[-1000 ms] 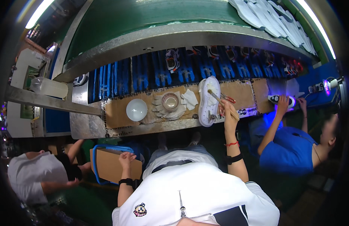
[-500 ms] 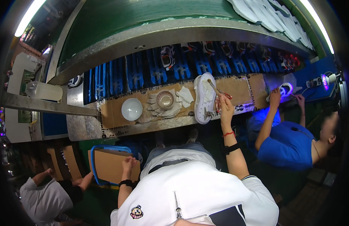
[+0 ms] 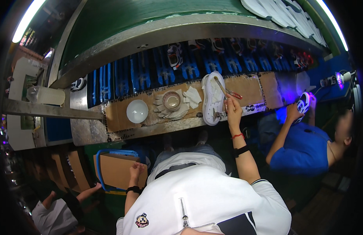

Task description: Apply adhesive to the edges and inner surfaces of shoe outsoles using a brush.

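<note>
My right hand [image 3: 234, 111] is closed round a thin brush [image 3: 220, 85] with a light wooden handle, its tip over a white shoe sole [image 3: 208, 107] lying on the bench. Just past my fingertips is a red-handled tool [image 3: 234, 94], perhaps pliers. A small metal piece [image 3: 217, 114] rests at the near end of the sole. My left hand [image 3: 137, 169] hangs low in front of the bench, above a cardboard box, with loosely bent fingers and nothing in it.
A small bowl [image 3: 172, 101] sits on grey-white gloves [image 3: 181, 114], between a white bowl [image 3: 137, 111] and crumpled white cloth [image 3: 192, 97]. Behind runs a conveyor of blue holders [image 3: 140, 74]. A co-worker in blue [image 3: 297, 149] handles a shoe [image 3: 303, 105] at right. A cardboard box [image 3: 121, 172] stands below.
The brush has tilted steeper in my right hand, which has moved slightly. At right, the co-worker has drawn the shoe nearer and turned it. My left hand is almost unmoved.
</note>
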Tool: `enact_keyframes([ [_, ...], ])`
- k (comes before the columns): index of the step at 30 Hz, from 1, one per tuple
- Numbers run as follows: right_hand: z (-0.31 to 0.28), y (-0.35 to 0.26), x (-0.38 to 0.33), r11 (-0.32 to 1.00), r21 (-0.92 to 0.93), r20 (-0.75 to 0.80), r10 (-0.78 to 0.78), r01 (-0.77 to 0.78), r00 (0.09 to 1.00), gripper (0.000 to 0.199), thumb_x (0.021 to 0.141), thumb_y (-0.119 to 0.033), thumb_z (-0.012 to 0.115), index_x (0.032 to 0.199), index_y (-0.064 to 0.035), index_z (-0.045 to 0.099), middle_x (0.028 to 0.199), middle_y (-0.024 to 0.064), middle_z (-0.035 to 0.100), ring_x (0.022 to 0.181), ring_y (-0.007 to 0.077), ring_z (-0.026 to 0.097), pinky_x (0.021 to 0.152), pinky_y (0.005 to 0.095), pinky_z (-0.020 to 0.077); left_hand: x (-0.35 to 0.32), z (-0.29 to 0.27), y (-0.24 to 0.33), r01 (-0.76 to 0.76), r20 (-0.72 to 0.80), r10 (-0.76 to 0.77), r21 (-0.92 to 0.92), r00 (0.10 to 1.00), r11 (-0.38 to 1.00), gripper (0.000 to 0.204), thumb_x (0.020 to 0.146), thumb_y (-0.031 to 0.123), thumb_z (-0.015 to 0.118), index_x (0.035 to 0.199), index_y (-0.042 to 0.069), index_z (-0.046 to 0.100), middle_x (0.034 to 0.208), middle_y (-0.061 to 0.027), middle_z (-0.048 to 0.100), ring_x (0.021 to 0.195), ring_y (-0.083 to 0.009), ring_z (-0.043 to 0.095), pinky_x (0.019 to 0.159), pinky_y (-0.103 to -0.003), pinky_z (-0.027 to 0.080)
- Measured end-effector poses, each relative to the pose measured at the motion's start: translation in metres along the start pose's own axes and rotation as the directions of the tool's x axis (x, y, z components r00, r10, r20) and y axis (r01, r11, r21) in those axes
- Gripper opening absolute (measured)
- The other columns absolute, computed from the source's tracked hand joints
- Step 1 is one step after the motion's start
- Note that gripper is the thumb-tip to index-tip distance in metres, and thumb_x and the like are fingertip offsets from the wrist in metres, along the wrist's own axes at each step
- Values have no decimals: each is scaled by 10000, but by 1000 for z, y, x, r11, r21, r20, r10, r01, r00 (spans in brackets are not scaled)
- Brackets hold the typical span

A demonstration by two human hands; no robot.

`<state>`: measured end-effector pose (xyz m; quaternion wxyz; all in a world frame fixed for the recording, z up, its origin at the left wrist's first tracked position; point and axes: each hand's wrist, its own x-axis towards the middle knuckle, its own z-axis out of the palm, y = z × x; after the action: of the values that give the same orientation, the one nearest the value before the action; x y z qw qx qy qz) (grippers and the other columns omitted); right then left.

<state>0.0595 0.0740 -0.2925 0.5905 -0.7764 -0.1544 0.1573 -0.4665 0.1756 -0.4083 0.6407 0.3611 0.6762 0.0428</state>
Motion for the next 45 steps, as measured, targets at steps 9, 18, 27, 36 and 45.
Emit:
enact_keyframes([
  [9, -1, 0, -6, 994, -66, -17, -87, 85, 996, 227, 913, -166, 524, 1063, -31, 628, 821, 35, 560, 757, 94, 516, 685, 226, 412, 1, 2, 6, 45, -5, -44, 54, 999, 998, 131, 894, 66, 518, 1017, 20, 520, 880, -93, 636, 749, -205, 648, 672, -299, 538],
  [18, 1, -4, -18, 956, -228, 33, -184, 187, 982, 223, 902, -140, 514, 1073, -46, 623, 816, 74, 553, 758, 159, 536, 691, 262, 418, 3, 8, 10, 40, 8, -42, 119, 999, 992, 149, 891, 70, 523, 1027, 9, 519, 889, -106, 638, 750, -204, 648, 669, -303, 537],
  [27, 8, -8, -37, 899, -315, 106, -285, 304, 953, 245, 883, -105, 510, 1101, -39, 601, 915, 122, 573, 859, 248, 533, 789, 318, 412, 8, 8, 5, 32, 44, -37, 117, 998, 993, 179, 881, 59, 527, 1043, -16, 510, 895, -121, 638, 747, -208, 650, 663, -299, 537],
  [36, 13, -5, -42, 839, -387, 148, -353, 383, 924, 285, 866, -91, 524, 1141, -36, 573, 884, 125, 548, 851, 268, 511, 789, 349, 396, 12, 13, 7, 21, 75, -31, 130, 997, 991, 214, 875, 65, 536, 1062, -34, 499, 908, -135, 632, 744, -212, 648, 660, -298, 538],
  [45, 18, 5, -39, 720, -542, 255, -350, 433, 901, 353, 842, -104, 541, 1191, -50, 535, 970, 115, 524, 966, 287, 461, 865, 400, 344, 24, 15, 7, -13, 83, 0, 158, 997, 987, 221, 870, 57, 532, 1068, -31, 490, 910, -133, 631, 727, -202, 641, 653, -294, 541],
])
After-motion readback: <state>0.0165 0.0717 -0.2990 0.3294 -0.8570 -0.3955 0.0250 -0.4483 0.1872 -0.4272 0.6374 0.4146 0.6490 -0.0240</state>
